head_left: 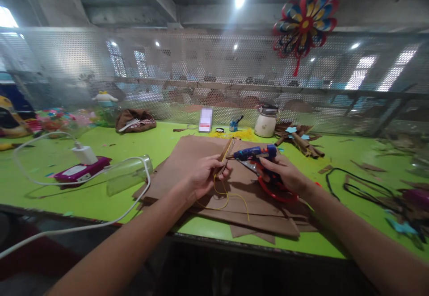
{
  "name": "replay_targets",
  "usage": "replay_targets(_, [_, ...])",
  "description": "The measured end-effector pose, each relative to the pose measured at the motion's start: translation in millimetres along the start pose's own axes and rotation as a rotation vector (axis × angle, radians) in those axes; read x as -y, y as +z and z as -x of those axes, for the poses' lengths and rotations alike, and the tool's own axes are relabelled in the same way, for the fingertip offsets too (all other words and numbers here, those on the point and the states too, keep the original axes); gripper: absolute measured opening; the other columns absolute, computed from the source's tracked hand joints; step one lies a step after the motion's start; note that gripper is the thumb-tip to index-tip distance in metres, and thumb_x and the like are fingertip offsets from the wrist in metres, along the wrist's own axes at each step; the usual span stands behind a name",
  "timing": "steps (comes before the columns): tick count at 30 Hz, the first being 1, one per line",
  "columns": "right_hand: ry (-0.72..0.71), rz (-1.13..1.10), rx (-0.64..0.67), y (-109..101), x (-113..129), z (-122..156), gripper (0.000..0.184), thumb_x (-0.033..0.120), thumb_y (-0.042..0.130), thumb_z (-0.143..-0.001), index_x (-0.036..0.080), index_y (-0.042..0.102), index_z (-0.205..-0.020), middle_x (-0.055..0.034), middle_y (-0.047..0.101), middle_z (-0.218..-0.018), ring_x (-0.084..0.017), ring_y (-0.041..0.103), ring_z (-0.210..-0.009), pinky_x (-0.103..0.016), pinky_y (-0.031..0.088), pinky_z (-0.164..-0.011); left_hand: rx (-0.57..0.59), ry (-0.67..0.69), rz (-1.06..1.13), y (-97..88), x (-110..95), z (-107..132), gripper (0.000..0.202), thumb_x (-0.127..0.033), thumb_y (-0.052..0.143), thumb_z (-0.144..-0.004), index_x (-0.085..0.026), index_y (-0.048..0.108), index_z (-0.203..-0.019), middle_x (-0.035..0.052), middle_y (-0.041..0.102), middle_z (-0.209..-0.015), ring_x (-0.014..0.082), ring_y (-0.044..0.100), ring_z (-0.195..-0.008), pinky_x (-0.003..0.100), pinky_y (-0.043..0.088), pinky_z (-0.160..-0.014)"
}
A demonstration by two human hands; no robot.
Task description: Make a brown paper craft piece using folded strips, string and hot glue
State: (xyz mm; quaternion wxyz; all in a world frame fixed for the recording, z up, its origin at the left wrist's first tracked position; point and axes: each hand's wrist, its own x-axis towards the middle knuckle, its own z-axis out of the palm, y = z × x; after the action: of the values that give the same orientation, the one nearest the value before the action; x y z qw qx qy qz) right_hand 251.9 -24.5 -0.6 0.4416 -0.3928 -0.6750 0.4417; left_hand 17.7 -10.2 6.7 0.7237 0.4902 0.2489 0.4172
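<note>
My left hand (205,175) pinches a narrow folded strip of brown paper (225,151) that points up and away. A thin yellow cord (228,194) hangs from the strip and curls over the brown paper stack (191,153) below. In my right hand (283,173) is a blue glue gun (256,152), its nozzle at the strip's edge; whether it touches I cannot tell. Scissors with red handles (273,193) are also at my right hand, below the glue gun, their blades pointing towards the strip.
Left lie a purple power strip (82,171) with a white charger (85,155) and a clear plastic cup (129,175). A phone (205,120), blue bottle (233,126) and white jar (266,122) stand behind the stack. Rolled brown paper (303,144) and a black cable (362,186) lie right.
</note>
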Motion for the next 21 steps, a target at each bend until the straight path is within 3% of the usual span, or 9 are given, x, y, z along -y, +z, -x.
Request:
replay_targets(5, [0.007,-0.040,0.026,0,0,1,0.039,0.046,0.055,-0.080,0.011,0.064,-0.094,-0.0018,0.053,-0.058,-0.009,0.042,-0.044,-0.022,0.028,-0.040,0.029,0.004,0.005,-2.7,2,-2,0.013,-0.009,0.046,-0.073,-0.007,0.056,-0.081,0.0073,0.055,-0.071,0.0065,0.045,-0.053,0.018,0.031,-0.044])
replay_targets(9, [0.014,-0.039,0.007,-1,0,-2,0.036,0.046,0.057,-0.078,0.012,0.063,-0.089,-0.0015,0.053,-0.058,-0.009,0.042,-0.043,-0.022,0.028,-0.040,0.032,0.006,0.024,-2.8,3,-2,0.018,-0.008,0.044,-0.073,-0.005,0.058,-0.084,0.0073,0.055,-0.070,0.0063,0.045,-0.051,0.018,0.031,-0.045])
replay_targets(12, [-0.062,0.013,-0.060,-5,-2,-8,0.034,0.047,0.055,-0.079,0.014,0.062,-0.085,-0.0016,0.053,-0.061,-0.010,0.044,-0.046,-0.023,0.031,-0.043,0.010,-0.018,0.059,-1.2,1,-1,0.016,-0.009,0.045,-0.072,-0.006,0.058,-0.082,0.0073,0.055,-0.069,0.0068,0.046,-0.052,0.017,0.032,-0.045])
replay_targets(17, [-0.161,0.422,-0.358,-30,-17,-21,0.039,0.051,0.048,-0.081,0.016,0.057,-0.066,0.0006,0.047,-0.051,-0.010,0.041,-0.045,-0.024,0.033,-0.047,-0.015,-0.019,0.096,2.6,-3,3,0.021,-0.006,0.046,-0.071,-0.007,0.056,-0.089,0.0056,0.055,-0.069,0.0068,0.046,-0.052,0.017,0.032,-0.044])
replay_targets(21, [-0.080,0.880,-0.498,-52,-27,-37,0.042,0.050,0.038,-0.085,0.014,0.059,-0.079,-0.0056,0.058,-0.063,-0.016,0.052,-0.056,-0.027,0.038,-0.056,-0.055,0.004,0.081,1.3,-2,1,0.021,-0.006,0.046,-0.070,-0.007,0.055,-0.089,0.0062,0.056,-0.069,0.0069,0.047,-0.051,0.017,0.032,-0.043])
